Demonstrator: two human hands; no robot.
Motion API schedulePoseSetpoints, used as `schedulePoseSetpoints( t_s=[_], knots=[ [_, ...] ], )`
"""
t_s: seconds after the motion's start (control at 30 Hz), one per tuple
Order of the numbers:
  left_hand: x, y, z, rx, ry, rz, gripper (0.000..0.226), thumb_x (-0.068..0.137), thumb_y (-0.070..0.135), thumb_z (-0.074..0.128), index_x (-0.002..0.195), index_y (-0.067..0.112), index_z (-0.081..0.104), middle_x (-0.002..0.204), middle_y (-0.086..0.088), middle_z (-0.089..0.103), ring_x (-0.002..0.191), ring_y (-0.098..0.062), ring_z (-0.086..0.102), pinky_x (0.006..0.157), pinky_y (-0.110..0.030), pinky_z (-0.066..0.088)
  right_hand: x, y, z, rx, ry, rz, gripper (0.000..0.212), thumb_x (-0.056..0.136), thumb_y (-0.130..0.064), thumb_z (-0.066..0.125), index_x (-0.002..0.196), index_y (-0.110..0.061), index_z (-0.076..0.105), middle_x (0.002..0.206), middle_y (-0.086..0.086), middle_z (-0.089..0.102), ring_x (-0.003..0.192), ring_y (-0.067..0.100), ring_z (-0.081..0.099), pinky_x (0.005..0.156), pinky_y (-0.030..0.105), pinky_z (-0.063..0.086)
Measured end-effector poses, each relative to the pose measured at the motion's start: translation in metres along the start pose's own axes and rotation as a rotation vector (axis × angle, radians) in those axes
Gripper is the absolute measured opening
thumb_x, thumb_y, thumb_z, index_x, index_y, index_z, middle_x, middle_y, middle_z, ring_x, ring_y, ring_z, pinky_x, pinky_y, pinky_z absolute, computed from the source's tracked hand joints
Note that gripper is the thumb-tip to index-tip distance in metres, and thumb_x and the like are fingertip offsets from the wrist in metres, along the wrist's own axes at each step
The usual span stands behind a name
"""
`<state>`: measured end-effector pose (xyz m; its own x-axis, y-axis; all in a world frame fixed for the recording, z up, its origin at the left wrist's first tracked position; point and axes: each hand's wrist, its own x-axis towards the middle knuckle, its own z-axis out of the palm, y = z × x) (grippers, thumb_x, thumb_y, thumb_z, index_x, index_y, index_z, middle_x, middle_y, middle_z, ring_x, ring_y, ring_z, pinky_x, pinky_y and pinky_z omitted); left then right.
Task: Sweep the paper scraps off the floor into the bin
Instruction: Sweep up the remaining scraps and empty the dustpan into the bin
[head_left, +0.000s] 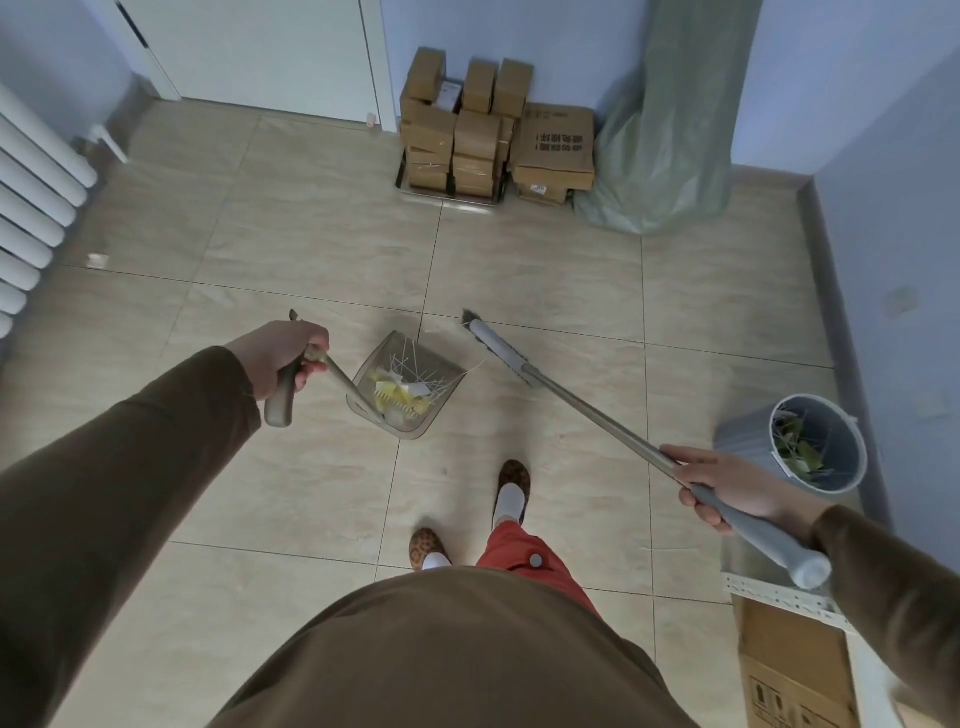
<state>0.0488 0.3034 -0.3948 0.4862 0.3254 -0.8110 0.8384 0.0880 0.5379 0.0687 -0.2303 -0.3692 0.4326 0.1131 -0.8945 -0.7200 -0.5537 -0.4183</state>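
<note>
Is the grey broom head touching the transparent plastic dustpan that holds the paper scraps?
Apart. The head view shows bare floor tile between the grey broom head and the transparent plastic dustpan.

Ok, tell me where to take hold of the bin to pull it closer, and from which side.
Grip the bin by its rim at the part nearest the person, coming from above with the right hand, once the broom is set down. It appears to tilt, mouth open and facing up, so the rim is exposed; the far side sits close to the wall.
</note>
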Motion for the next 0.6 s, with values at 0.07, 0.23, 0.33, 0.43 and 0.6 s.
schedulePoseSetpoints(
  t_s=[0.07,0.23,0.33,0.43,0.6],
  knots=[
    [0.002,-0.002,-0.011,0.006,0.02,-0.006,0.015,0.089,0.005,0.055,0.104,0.006,0.058,0.077,-0.016,0.059,0.029,-0.007,0.047,0.032,-0.015,0.038,0.001,0.001,-0.004,0.034,-0.008,0.027,0.043,0.105,-0.01,0.042,0.146,-0.023,0.044,0.067,0.014,0.053,0.039,0.016,0.045,0.033,0.023,0.038],
    [-0.006,0.0,-0.024,0.014,0.036,-0.004,0.015,0.09,0.009,0.056,0.105,0.006,0.056,0.083,-0.016,0.058,0.029,-0.008,0.051,0.032,-0.013,0.036,0.009,0.003,0.0,-0.001,0.012,0.106,0.045,0.105,-0.009,0.042,0.148,-0.021,0.04,0.064,0.013,0.054,0.039,0.016,0.046,0.034,0.023,0.039],
    [-0.006,0.001,-0.03,0.038,0.033,-0.014,0.013,0.089,0.009,0.057,0.102,0.007,0.054,0.086,-0.016,0.056,0.029,-0.008,0.051,0.032,-0.014,0.037,0.008,0.009,0.008,-0.001,0.017,0.155,0.043,0.104,-0.009,0.042,0.145,-0.021,0.043,0.063,0.012,0.054,0.04,0.016,0.047,0.035,0.021,0.041],
    [-0.001,0.003,-0.037,0.062,0.029,-0.022,0.017,0.088,0.009,0.059,0.104,0.007,0.054,0.087,-0.016,0.056,0.03,-0.008,0.052,0.031,-0.015,0.037,0.004,0.017,0.013,0.041,-0.001,0.188,0.04,0.104,-0.01,0.044,0.142,-0.02,0.045,0.064,0.012,0.054,0.041,0.015,0.047,0.036,0.021,0.042],
    [0.004,0.012,-0.043,0.043,0.024,0.0,0.011,0.088,0.009,0.06,0.097,0.008,0.054,0.083,-0.013,0.056,0.034,-0.008,0.057,0.031,-0.016,0.037,-0.002,0.023,0.012,0.127,-0.027,0.217,0.033,0.104,-0.01,0.044,0.136,-0.016,0.048,0.064,0.013,0.054,0.039,0.016,0.047,0.033,0.022,0.042]
  ],
)
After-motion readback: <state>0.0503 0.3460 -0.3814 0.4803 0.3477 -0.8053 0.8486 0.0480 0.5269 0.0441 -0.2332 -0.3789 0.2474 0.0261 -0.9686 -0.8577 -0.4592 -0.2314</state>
